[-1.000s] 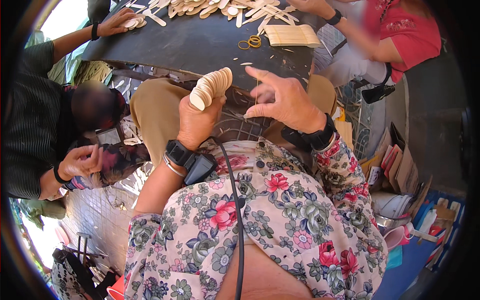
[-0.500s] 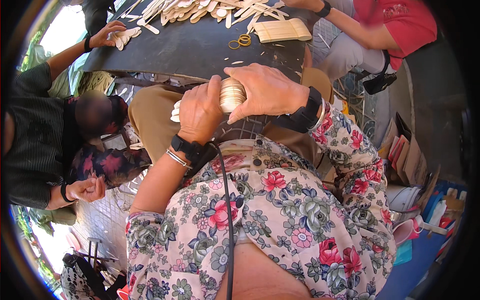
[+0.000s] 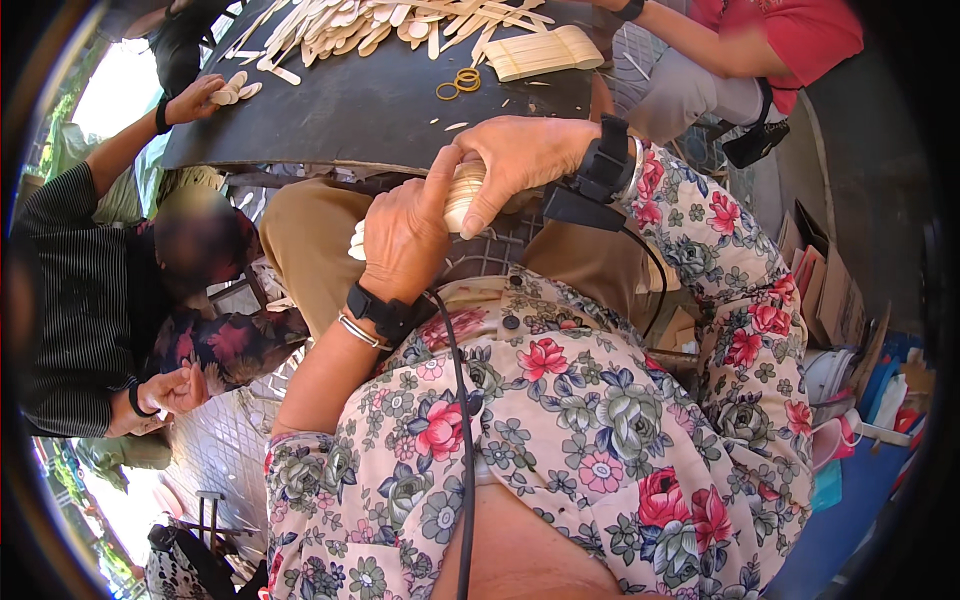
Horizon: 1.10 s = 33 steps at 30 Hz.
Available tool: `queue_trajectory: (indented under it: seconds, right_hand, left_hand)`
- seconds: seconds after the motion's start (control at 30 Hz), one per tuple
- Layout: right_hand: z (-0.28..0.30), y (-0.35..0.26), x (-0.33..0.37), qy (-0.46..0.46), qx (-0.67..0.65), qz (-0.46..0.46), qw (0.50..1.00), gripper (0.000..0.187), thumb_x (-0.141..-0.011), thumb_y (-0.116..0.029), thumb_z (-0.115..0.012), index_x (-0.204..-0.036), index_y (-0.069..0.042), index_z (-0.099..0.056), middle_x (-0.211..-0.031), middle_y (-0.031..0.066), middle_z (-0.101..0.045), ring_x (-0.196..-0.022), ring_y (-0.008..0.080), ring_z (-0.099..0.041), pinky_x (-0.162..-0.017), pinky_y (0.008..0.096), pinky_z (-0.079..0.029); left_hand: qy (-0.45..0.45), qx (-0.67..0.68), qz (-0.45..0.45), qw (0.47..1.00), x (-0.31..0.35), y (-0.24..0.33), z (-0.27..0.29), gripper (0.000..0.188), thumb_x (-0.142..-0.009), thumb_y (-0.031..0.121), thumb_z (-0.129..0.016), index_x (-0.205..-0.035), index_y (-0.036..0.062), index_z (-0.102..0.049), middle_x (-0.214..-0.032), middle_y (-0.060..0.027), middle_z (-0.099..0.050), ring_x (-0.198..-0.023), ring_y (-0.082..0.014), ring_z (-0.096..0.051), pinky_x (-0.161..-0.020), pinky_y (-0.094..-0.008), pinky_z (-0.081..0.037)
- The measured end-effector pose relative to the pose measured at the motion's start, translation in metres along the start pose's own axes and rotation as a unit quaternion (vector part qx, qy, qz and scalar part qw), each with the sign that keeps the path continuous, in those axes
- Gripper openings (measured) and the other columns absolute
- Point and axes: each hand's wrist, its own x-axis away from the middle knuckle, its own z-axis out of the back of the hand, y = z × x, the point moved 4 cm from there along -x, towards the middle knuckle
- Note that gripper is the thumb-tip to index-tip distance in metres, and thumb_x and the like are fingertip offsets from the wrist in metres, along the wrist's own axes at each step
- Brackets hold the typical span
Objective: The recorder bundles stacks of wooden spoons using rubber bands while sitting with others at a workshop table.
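the dark table (image 3: 330, 115) has small wood slivers (image 3: 457, 126) scattered near its front edge. along the table's far side lies a loose pile of flat sticks (image 3: 360, 28), heaped at all angles; toward the table's right end a neat block of sticks (image 3: 543, 52) is packed side by side, with a few yellow rubber bands (image 3: 466, 84) just to its left on the tabletop. short of the table's near edge, above the wearer's lap (image 3: 590, 260), is the bundle of wooden sticks (image 3: 463, 197), held up in the air. the left hand (image 3: 405, 230) is wrapped around it, and the right hand (image 3: 525, 160) grips its other end between thumb and curled fingers. at the table's left end a co-worker's hand (image 3: 195, 100) holds several sticks; past the table's right end is a person in a red top (image 3: 815, 50). left of the table and nearer than it runs a pale tiled floor (image 3: 215, 460) in bright light. right of the table, also nearer, are folded cardboard (image 3: 838, 295), a pink cup (image 3: 830, 440) and a blue surface (image 3: 825, 540), beside dark grey ground (image 3: 885, 190)
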Motion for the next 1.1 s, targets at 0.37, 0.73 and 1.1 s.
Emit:
queue_trajectory:
  seconds: [0.37, 0.73, 1.1]
  right_hand:
    - [-0.001, -0.002, 0.001, 0.025, 0.054, 0.025, 0.998, 0.102, -0.058, -0.043, -0.085, -0.134, 0.011, -0.042, -0.119, 0.0222, -0.060, -0.112, 0.0276, -0.058, -0.097, 0.0309, -0.042]
    - [-0.013, -0.002, 0.025, 0.195, -0.061, 0.016, 0.979, 0.058, -0.056, -0.037, -0.089, -0.095, 0.000, -0.067, -0.087, 0.0087, -0.069, -0.081, 0.0188, -0.065, -0.077, 0.0308, -0.049]
    - [-0.079, 0.032, 0.002, 0.152, -0.333, -0.044, 0.930, 0.054, -0.076, -0.051, -0.075, -0.077, 0.002, -0.068, -0.072, 0.0090, -0.063, -0.055, 0.0145, -0.060, -0.051, 0.0234, -0.048]
  left_hand:
    - [0.013, 0.010, -0.035, 0.999, -0.002, 0.003, -0.002, 0.044, -0.074, 0.006, -0.064, -0.116, 0.0097, -0.049, -0.068, -0.0068, -0.058, -0.066, -0.0279, -0.060, -0.060, -0.0405, -0.044]
    - [0.067, 0.065, 0.031, 0.995, -0.002, 0.000, 0.010, 0.035, -0.068, -0.001, -0.068, -0.096, 0.0081, -0.048, -0.074, -0.0115, -0.061, -0.069, -0.0339, -0.061, -0.062, -0.0434, -0.045]
    - [0.063, 0.136, 0.111, 0.983, -0.004, -0.008, 0.010, 0.031, -0.075, 0.007, -0.070, -0.097, 0.0072, -0.049, -0.078, -0.0156, -0.064, -0.075, -0.0375, -0.063, -0.062, -0.0434, -0.048]
